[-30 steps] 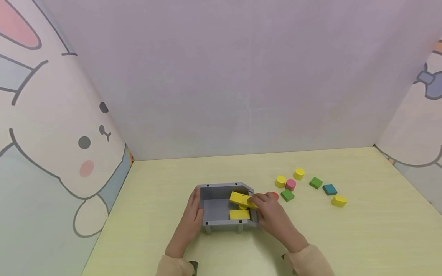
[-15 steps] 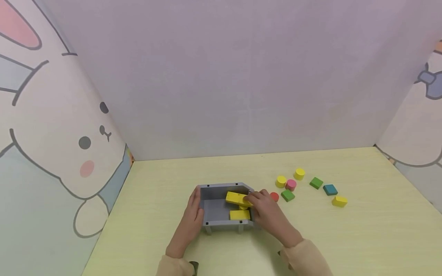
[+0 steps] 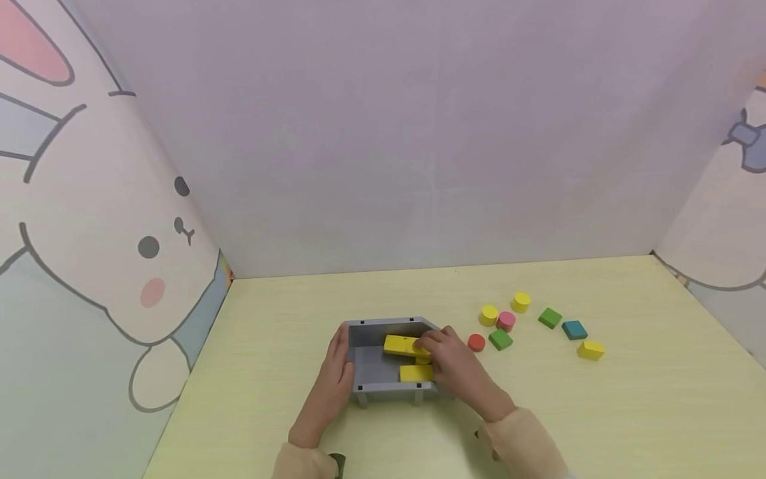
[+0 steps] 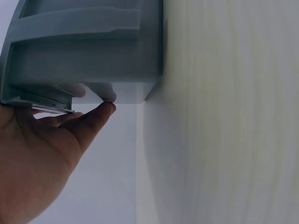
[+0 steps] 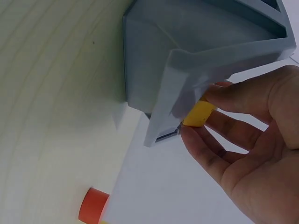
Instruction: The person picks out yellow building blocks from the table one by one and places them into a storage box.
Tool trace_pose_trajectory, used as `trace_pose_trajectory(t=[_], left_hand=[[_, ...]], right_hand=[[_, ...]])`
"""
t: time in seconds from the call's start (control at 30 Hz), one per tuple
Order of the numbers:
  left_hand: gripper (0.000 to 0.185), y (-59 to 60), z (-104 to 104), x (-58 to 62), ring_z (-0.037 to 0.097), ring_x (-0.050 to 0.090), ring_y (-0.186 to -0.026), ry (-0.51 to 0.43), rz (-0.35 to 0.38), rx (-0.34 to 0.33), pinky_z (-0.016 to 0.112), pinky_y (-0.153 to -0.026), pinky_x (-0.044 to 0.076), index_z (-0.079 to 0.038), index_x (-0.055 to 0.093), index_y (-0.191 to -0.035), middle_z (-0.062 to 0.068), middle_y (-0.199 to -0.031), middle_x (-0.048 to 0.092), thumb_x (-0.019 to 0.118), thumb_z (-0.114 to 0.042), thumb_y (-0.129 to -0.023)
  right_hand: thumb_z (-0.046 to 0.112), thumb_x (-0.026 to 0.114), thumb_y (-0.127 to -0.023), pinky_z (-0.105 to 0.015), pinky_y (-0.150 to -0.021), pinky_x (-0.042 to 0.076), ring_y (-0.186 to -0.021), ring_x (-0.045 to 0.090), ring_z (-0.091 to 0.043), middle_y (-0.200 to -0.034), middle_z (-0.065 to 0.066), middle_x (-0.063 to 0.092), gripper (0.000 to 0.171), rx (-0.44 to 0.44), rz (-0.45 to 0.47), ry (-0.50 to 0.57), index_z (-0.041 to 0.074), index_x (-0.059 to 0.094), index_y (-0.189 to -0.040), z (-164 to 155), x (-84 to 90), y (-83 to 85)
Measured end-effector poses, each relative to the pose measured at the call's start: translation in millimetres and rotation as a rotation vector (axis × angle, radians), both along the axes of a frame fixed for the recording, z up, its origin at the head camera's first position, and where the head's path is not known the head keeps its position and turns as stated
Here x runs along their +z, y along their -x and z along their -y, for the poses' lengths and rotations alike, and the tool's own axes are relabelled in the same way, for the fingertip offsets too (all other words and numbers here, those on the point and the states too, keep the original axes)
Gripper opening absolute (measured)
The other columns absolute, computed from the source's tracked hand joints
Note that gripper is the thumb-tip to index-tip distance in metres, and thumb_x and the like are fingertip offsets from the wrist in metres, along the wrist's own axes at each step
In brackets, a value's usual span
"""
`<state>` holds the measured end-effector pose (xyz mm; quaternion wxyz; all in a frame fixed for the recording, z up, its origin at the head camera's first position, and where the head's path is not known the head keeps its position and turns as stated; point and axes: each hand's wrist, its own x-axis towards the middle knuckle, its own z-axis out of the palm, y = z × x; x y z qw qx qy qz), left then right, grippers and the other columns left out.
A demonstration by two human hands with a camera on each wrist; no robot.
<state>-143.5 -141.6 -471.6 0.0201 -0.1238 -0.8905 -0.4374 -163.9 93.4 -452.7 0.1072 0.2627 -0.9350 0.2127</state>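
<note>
A grey plastic bin (image 3: 374, 364) stands on the table, seen in the head view. Against its left side rests my left hand (image 3: 336, 366), fingers fairly straight; in the left wrist view the fingertips (image 4: 108, 108) touch the bin's wall. My right hand (image 3: 451, 359) reaches over the bin's right end and pinches a long yellow block (image 3: 397, 344) between thumb and fingers. Part of that block is hidden under the fingers. Another yellow block (image 3: 415, 374) lies inside near the front wall, with a smaller yellow piece (image 3: 422, 360) partly covered behind it.
Right of the bin lie a red cylinder (image 3: 476, 342), a pink cylinder (image 3: 505, 321), two yellow cylinders (image 3: 489, 315), two green blocks (image 3: 501, 339), a teal block (image 3: 574, 330) and a yellow block (image 3: 591, 350). A plain wall (image 3: 431, 166) rises behind the table.
My right hand has moved left, carrying the long yellow block farther into the bin. The red cylinder, partly covered by that hand before, now shows fully. My left hand stays against the bin.
</note>
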Motion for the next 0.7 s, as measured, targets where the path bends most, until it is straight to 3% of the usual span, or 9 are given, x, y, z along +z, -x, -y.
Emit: trace_pose_trajectory(t=[0.4,0.7], left_hand=[[0.055,0.7,0.5,-1.0,0.027,0.01,-0.141,-0.011,-0.011,-0.006,0.047,-0.111,0.018,0.0,0.009,-0.146,0.012,-0.154,0.006,0.03,-0.003,-0.095],[0.055,0.5,0.0,0.7,0.026,0.011,-0.141,-0.006,-0.012,-0.009,0.047,-0.111,0.017,0.001,0.01,-0.146,0.013,-0.154,0.007,0.031,-0.003,-0.094]], right_hand=[[-0.008,0.062,-0.077,-0.027,-0.077,0.05,-0.087,0.047,-0.013,-0.097,0.0,0.066,0.029,0.089,0.023,0.008,0.009,0.068,-0.099,4.1,-2.4,7.5],[-0.008,0.061,-0.078,-0.03,-0.081,0.05,-0.091,0.048,-0.014,-0.1,0.0,0.066,0.029,0.138,0.099,0.029,0.008,0.068,-0.101,5.8,-3.5,13.6]])
